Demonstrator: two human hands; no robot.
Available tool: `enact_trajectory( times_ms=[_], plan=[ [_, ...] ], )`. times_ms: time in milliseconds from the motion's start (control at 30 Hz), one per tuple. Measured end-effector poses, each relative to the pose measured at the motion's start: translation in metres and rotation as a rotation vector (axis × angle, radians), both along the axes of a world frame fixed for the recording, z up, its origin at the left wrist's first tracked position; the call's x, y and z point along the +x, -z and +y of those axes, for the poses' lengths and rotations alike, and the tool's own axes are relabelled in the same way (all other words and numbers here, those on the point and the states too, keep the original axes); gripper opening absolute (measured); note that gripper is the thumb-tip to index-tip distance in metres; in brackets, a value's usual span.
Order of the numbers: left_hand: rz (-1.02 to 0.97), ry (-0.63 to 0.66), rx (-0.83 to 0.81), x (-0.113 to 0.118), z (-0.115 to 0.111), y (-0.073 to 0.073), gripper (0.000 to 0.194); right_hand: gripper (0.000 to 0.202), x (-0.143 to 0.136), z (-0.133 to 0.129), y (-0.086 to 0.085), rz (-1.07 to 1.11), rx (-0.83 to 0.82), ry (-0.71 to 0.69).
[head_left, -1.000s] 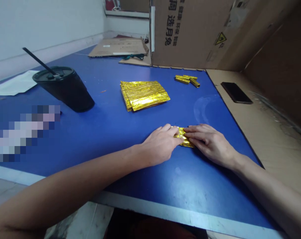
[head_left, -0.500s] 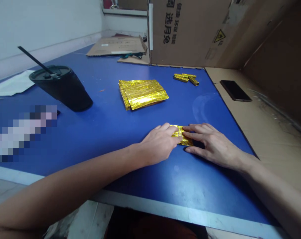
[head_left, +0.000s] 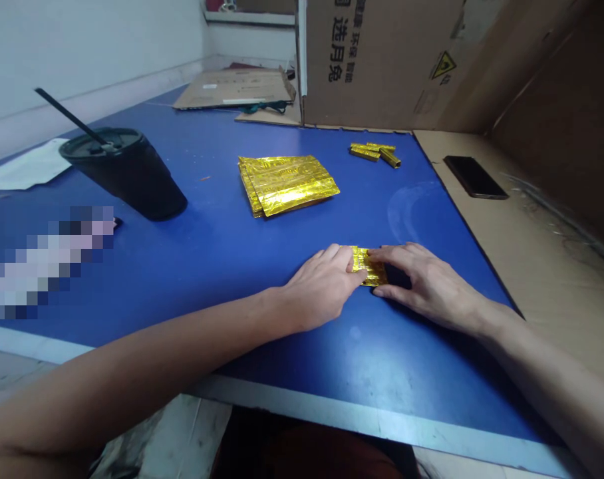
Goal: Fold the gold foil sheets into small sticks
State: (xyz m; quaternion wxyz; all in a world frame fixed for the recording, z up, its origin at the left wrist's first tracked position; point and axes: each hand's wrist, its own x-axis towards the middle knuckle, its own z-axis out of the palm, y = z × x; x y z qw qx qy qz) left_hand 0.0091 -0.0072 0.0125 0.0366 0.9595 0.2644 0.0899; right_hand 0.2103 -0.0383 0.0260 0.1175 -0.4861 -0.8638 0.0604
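Note:
A small folded piece of gold foil paper [head_left: 372,268] lies flat on the blue table between my hands. My left hand [head_left: 322,283] has its fingers curled over the left part of the foil, with the thumb pressed on top; that end is mostly hidden. My right hand [head_left: 424,283] spans the right end, fingertips at the far edge and thumb at the near corner. Beyond them lies a stack of flat gold foil sheets [head_left: 295,185]. Farther right are several small folded gold foil strips [head_left: 374,153] in a loose pile.
On the left stands a black tumbler [head_left: 132,176] with a straw, by a white paper [head_left: 25,166] and a blurred-out item [head_left: 47,263]. A phone [head_left: 475,177] lies on cardboard at the right. A large cardboard box [head_left: 382,66] stands behind, with flat cardboard [head_left: 232,90] beside it.
The fingers of my right hand have drawn back a little toward the foil's far right edge, baring more of it. My left hand stays nearly in place. The view has shifted slightly.

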Motion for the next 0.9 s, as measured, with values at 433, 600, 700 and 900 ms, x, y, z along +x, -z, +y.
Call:
enact_trajectory(
  times_ms=[433,600,700,900],
  plan=[
    [0.044,0.050,-0.056,0.001,0.009,-0.004,0.029,0.021,-0.008,-0.007,0.005,0.014,0.184,-0.090],
    [0.035,0.045,-0.086,0.001,0.009,-0.004,0.029,0.025,-0.010,-0.010,0.003,0.013,0.149,-0.116],
    [0.030,0.045,-0.095,0.001,0.010,-0.004,0.029,0.027,-0.010,-0.009,0.003,0.054,0.094,-0.099],
    [0.035,0.049,-0.110,0.001,0.012,-0.004,0.028,0.022,-0.011,0.000,-0.001,0.155,-0.043,-0.048]
  ],
)
